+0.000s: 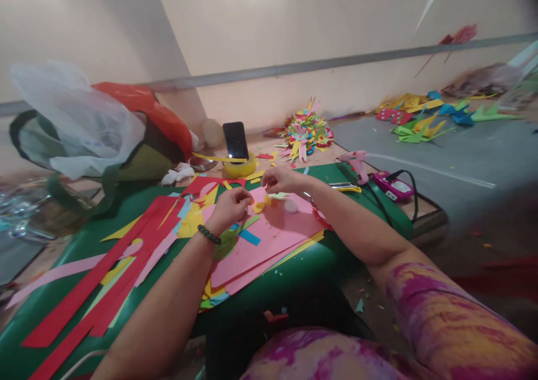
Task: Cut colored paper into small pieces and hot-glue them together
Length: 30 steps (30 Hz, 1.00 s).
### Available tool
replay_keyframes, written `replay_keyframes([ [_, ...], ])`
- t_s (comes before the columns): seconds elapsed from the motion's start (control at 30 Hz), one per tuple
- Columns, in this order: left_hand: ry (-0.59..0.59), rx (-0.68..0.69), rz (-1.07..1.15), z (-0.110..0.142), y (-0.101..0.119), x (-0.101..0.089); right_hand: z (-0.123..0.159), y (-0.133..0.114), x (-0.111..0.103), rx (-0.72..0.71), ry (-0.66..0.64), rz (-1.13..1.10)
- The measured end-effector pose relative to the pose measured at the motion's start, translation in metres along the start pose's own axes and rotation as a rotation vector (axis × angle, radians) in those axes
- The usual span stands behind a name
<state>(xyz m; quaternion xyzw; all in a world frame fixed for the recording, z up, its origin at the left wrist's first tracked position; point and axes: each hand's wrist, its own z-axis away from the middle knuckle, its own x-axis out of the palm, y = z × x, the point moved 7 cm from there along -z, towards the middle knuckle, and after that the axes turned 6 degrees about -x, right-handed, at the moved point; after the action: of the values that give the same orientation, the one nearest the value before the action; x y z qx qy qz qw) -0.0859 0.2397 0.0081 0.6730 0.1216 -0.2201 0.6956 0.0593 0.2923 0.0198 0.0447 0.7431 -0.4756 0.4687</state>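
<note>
Along the left of the green table (79, 237), a plastic bag (79, 128) bulges near the wall, and red strips (143, 240) lie slantwise, overlapping, toward the near edge. Next comes the left hand (230, 209), a bracelet (209, 234) at its wrist, the forearm reaching up from below, fingers bent and thumb and fingertips pinched, it seems, on a yellow piece (261, 204). That piece sits above the pink sheets (260, 256), between the two hands. Behind, a phone (235, 142) leans upright at a tape roll (240, 168).

I judge the step to be close fingertip work on the yellow piece; the next move calls for a light touch and steady wrists, as something so small could crease or slip.

The right hand (282, 181) comes in from the right, elbow wide, wrist bent inward, fingertips drawn together just above the piece; whether they grip it I cannot tell. Farther right are a flower ball (309, 132) by the wall, a cutter (347, 188), a glue gun (357, 166) and a purple box (393, 186).
</note>
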Motion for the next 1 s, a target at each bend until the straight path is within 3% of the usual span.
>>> replay_keyframes([
  [0.17, 0.069, 0.038, -0.018, -0.004, 0.001, 0.006, 0.002, 0.005, -0.002, 0.019, -0.013, -0.139],
  [0.33, 0.116, 0.091, -0.039, 0.000, 0.010, 0.006, 0.004, -0.008, -0.004, -0.016, -0.007, -0.182],
  [0.53, 0.128, 0.089, 0.075, 0.002, 0.006, -0.001, 0.009, -0.017, -0.005, -0.016, -0.027, -0.071],
  [0.8, 0.145, 0.107, 0.032, 0.004, 0.010, -0.003, 0.010, -0.016, 0.022, 0.035, -0.127, 0.092],
  [1.0, 0.064, -0.042, 0.244, 0.010, 0.010, 0.000, 0.012, -0.019, 0.008, 0.022, -0.063, -0.076],
])
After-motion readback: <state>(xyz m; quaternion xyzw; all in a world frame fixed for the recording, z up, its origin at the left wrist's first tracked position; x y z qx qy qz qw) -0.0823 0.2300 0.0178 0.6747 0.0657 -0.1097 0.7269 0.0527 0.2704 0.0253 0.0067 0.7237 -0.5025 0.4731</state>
